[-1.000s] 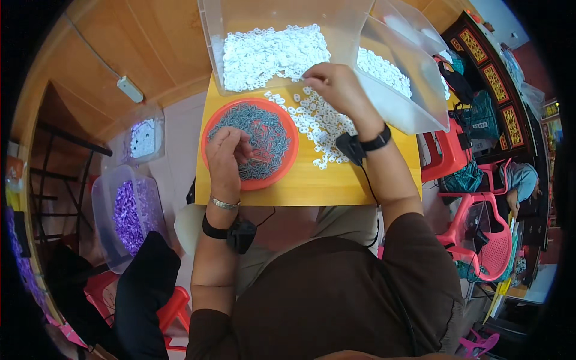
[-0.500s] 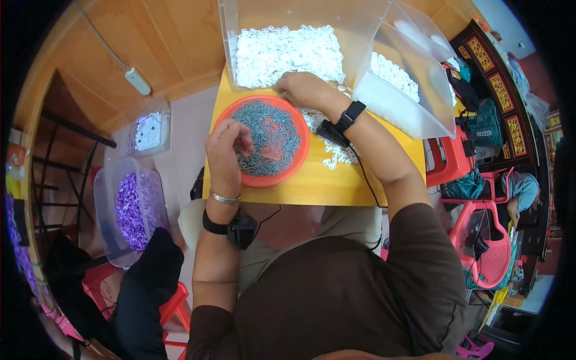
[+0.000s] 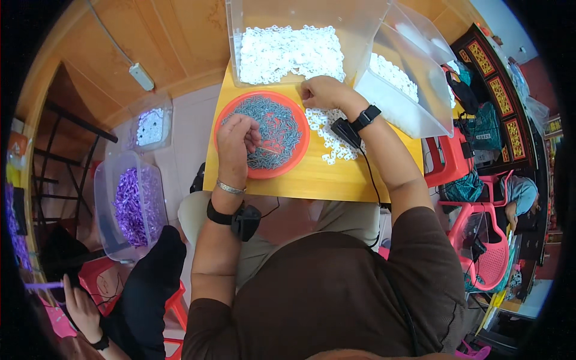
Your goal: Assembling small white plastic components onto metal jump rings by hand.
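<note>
A round orange-red basin on the yellow table holds many small grey screw-like pieces. Over its left part hangs my left hand, fingers curled inward; what they hold, if anything, is hidden. Beside those fingers a thin tan strip lies across the grey pieces. My right hand is just right of the basin, at the front of a clear box, its fingertips pinched together and pointing left. I cannot make out anything between them. Loose small white plastic pieces are scattered on the table below that hand.
Behind the basin stands a clear box of white pieces, with another clear bin at its right. On the floor at left is a tub of purple pieces. Another person's hand shows at lower left. A cable hangs from my right wrist.
My right hand has shifted right and slightly nearer, away from the basin's far rim. The left hand has moved a little right over the basin. Another person's hand has appeared at lower left.
</note>
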`<move>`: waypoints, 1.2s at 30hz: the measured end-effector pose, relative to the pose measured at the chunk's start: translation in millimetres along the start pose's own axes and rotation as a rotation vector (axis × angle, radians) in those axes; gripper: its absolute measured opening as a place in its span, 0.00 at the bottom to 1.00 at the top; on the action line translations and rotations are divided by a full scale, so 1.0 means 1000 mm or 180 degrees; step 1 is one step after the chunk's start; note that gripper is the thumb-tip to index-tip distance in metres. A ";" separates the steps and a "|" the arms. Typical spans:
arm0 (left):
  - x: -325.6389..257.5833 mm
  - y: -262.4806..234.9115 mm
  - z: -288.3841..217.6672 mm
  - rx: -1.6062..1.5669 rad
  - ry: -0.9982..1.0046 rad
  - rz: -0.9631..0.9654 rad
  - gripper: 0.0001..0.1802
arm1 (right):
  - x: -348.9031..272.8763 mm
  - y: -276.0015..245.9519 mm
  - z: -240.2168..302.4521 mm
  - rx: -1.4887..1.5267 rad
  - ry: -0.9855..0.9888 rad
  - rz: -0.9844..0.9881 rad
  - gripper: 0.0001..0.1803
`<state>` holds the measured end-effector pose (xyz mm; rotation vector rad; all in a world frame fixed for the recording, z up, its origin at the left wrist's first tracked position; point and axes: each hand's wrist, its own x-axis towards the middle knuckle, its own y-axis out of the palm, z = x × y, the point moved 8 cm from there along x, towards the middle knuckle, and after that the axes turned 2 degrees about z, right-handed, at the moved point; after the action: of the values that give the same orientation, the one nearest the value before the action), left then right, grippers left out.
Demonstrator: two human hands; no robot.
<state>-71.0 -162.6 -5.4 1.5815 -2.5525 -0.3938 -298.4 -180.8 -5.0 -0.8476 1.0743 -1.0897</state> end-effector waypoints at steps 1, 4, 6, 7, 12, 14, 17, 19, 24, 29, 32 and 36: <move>0.000 0.000 0.000 -0.0007 -0.0002 -0.0005 0.12 | -0.001 0.001 0.000 -0.0005 -0.0001 0.0007 0.09; 0.000 -0.002 0.001 -0.0066 -0.0049 -0.0028 0.11 | -0.002 0.002 -0.002 -0.0094 0.0070 -0.0027 0.09; -0.001 -0.003 -0.005 -0.0061 0.0009 0.0002 0.12 | -0.004 -0.002 0.001 -0.0120 0.0047 -0.0056 0.08; -0.001 -0.004 -0.005 -0.0075 0.0028 -0.0011 0.12 | -0.005 -0.002 0.002 -0.0143 0.0032 -0.0057 0.08; 0.002 -0.004 -0.002 -0.0152 0.0017 0.0035 0.12 | -0.009 -0.011 -0.007 0.0554 -0.0171 -0.0504 0.07; 0.001 -0.003 -0.004 -0.0151 0.0002 0.0040 0.11 | -0.012 -0.010 -0.012 0.1028 -0.0171 -0.0505 0.07; 0.000 0.000 -0.003 -0.0056 -0.0008 0.0090 0.11 | -0.016 -0.006 -0.012 0.1828 -0.0251 -0.0504 0.07; -0.001 0.004 -0.002 0.0037 -0.0006 0.0131 0.11 | -0.019 -0.006 -0.008 0.2154 -0.0336 -0.0499 0.07; -0.001 0.019 -0.001 0.0447 0.0122 0.0270 0.10 | -0.030 -0.021 0.008 0.1770 -0.0379 -0.0692 0.08; -0.003 0.030 0.002 0.0588 0.0000 0.0343 0.10 | -0.057 -0.032 0.081 0.1785 -0.1056 -0.0197 0.09; -0.002 0.036 0.004 0.0934 0.0279 0.0580 0.10 | -0.059 -0.030 0.109 0.1564 -0.1329 -0.0147 0.07; -0.004 0.032 0.001 0.0619 0.0148 0.0566 0.09 | -0.060 -0.039 0.130 0.1263 -0.1596 -0.0444 0.07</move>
<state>-96.8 -144.9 2.3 1.3836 -2.7376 -0.0920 -189.4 -129.7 82.7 -0.8200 0.3690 -1.0805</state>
